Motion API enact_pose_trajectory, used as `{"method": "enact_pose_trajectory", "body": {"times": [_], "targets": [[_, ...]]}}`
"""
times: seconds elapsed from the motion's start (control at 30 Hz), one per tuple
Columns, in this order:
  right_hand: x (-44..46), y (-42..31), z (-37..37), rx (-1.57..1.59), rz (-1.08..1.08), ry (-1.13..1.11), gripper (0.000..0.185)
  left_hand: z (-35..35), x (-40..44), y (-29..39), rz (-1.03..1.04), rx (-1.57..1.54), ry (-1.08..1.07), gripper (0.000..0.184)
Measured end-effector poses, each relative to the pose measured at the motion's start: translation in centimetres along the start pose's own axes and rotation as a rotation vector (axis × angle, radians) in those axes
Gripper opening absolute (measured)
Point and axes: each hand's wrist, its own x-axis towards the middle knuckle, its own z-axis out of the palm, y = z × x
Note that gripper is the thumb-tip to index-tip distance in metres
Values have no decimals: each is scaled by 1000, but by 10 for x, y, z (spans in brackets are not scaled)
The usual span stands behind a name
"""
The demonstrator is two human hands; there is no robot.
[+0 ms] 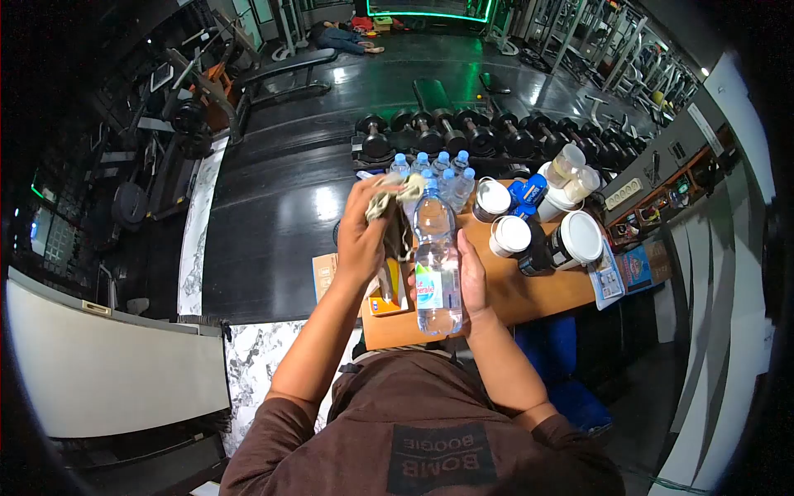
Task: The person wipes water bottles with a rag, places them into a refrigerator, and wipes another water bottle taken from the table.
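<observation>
A clear plastic water bottle [438, 285] with a blue cap and a white and green label stands upright in my right hand [472, 279], whose fingers wrap round its lower half. My left hand [362, 231] grips a light, crumpled cloth [395, 197] beside the bottle's neck and cap. Part of the cloth hangs down along the bottle's left side. Behind it, several more clear bottles with blue caps [461, 183] stand on the wooden table [538, 291].
White-lidded tubs [581, 238] and blue packages [528, 195] stand on the right of the table. An orange and white box [389, 304] lies at its left. Dumbbells [426, 132] line a rack beyond. A person [343, 39] lies on the far floor.
</observation>
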Motion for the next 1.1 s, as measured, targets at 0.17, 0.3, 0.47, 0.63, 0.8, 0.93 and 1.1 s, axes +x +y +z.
{"method": "enact_pose_trajectory", "body": {"times": [0.17, 0.3, 0.47, 0.63, 0.8, 0.93, 1.1], "targets": [[0, 8, -4, -26, 58, -25, 72, 11, 37, -16, 32, 48, -146, 34], [5, 12, -9, -74, 6, -18, 71, 18, 37, -6, 64, 356, -304, 32], [19, 20, -40, -107, -178, -35, 48, 25, 13, 10, 158, 464, -312, 43], [16, 23, -37, -187, -309, -12, 43, 15, 4, 22, 137, 519, -349, 41], [21, 22, -40, -180, -283, 11, 46, -3, 14, 33, 95, 398, -394, 45], [11, 21, -25, -121, -49, -44, 60, -6, 36, 26, 87, 388, -273, 43], [38, 50, -67, -145, -181, 31, 59, 7, 30, -7, 88, 524, -307, 26]]}}
